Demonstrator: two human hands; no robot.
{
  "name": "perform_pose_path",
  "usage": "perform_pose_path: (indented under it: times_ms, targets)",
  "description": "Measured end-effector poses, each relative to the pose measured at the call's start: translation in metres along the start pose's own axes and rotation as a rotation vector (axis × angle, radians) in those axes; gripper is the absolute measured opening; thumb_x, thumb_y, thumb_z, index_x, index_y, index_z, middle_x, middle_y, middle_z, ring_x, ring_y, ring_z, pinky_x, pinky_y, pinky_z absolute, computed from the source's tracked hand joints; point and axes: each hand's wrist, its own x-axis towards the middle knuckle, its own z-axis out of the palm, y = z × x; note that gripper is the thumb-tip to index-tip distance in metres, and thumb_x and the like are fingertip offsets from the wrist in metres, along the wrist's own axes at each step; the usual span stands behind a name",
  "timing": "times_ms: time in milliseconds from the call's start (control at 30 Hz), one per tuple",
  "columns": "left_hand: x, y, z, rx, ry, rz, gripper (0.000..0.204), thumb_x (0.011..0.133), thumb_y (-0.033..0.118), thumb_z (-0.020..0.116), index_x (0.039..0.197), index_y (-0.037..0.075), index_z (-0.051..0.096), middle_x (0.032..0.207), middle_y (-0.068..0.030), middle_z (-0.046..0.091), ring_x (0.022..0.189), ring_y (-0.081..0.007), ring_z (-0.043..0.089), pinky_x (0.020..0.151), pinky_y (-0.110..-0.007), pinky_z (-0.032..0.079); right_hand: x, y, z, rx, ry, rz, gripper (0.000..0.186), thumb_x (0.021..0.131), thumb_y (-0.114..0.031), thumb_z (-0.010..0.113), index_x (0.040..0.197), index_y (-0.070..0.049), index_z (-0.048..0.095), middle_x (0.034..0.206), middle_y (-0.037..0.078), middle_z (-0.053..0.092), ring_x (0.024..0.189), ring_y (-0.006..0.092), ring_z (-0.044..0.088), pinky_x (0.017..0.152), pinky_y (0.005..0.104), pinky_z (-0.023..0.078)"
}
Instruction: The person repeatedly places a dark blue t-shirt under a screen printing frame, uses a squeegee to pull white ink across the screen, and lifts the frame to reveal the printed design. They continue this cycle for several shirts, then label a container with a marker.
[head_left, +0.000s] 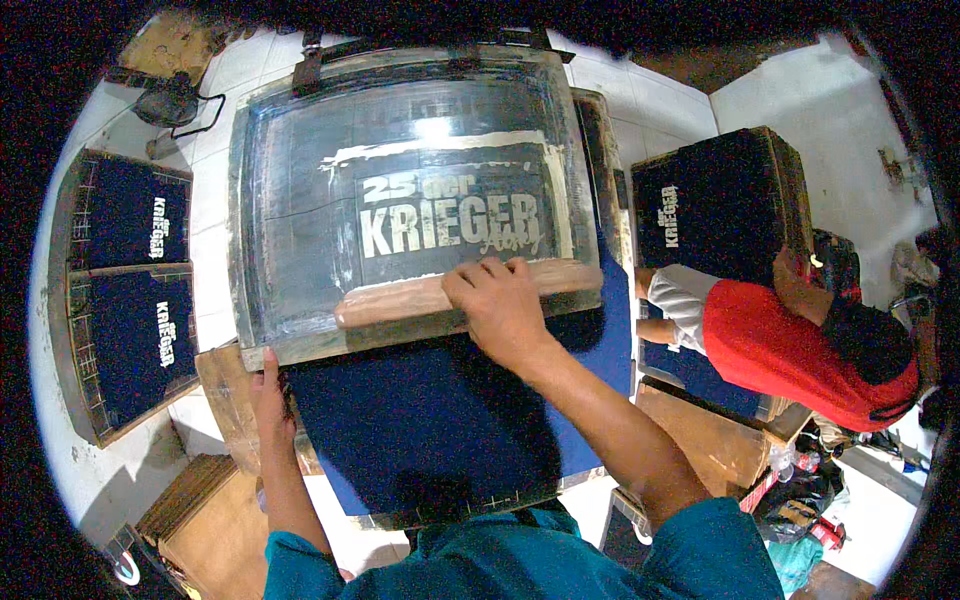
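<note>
A screen-printing frame (290, 215) with a dark mesh and pale lettering lies tilted over dark blue fabric (430, 410) on a board. My right hand (500, 305) is closed over a long wooden squeegee (390, 303), which rests on the mesh along the frame's near edge. White ink shows as smears around the lettering. At the frame's near left corner my left hand (270, 400) grips the edge, thumb on top; its other fingers are mostly hidden underneath. The frame's far edge meets dark metal clamps (307, 70).
Boards with printed blue fabric (130, 200) stand at the left, and another blue fabric board (705, 200) at the right. A person in a red top (800, 345) bends over the right-hand boards. Stacked brown boards (205, 520) lie near left; a fan (165, 105) stands far left.
</note>
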Motion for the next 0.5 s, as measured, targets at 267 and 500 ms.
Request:
perform_pose_path:
  times_ms: [267,500]
  targets:
    - [-0.015,0.011,0.021,-0.242,-0.018,-0.013,0.053,0.099,0.048,0.066,0.125,0.003,0.057,0.105,-0.0055,0.063,0.086,-0.0183,0.058,0.072,-0.034,0.048,-0.011,-0.004,0.009,-0.008,0.084,-0.013,0.023,0.082,-0.007,0.059,0.104,-0.011,0.064,0.108,0.006,0.067,0.103,0.0276,0.062,0.087,0.0467,0.044]
    - [-0.034,0.03,0.022,-0.138,-0.015,0.023,0.058,0.101,0.047,0.062,0.135,0.001,0.054,0.122,-0.0097,0.066,0.106,-0.0222,0.065,0.091,-0.036,0.053,-0.005,-0.002,-0.005,-0.041,0.019,-0.01,0.022,0.083,-0.008,0.06,0.104,-0.012,0.064,0.108,0.005,0.067,0.104,0.0261,0.062,0.087,0.0463,0.044]
